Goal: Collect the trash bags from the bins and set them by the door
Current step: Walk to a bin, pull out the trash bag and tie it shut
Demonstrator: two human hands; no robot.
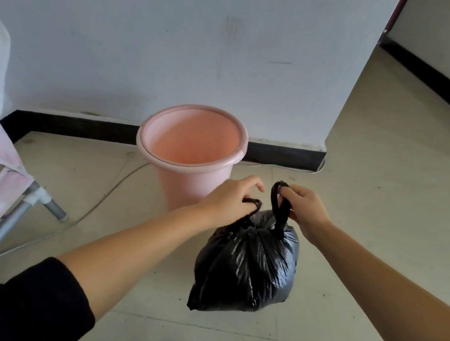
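Note:
A full black trash bag point(245, 264) hangs above the tiled floor, its top gathered into a knot with two twisted handles. My left hand point(229, 198) grips the left handle, and my right hand point(306, 208) pinches the upright right handle loop. Just behind the bag stands a pink plastic bin point(190, 178) with nothing inside it, close to the wall.
A white wall with a black skirting board point(86, 127) runs behind the bin and ends at a corner on the right, where the floor continues back. A pink-covered metal frame point(6, 205) stands at the left. A white cable point(101, 200) lies on the floor.

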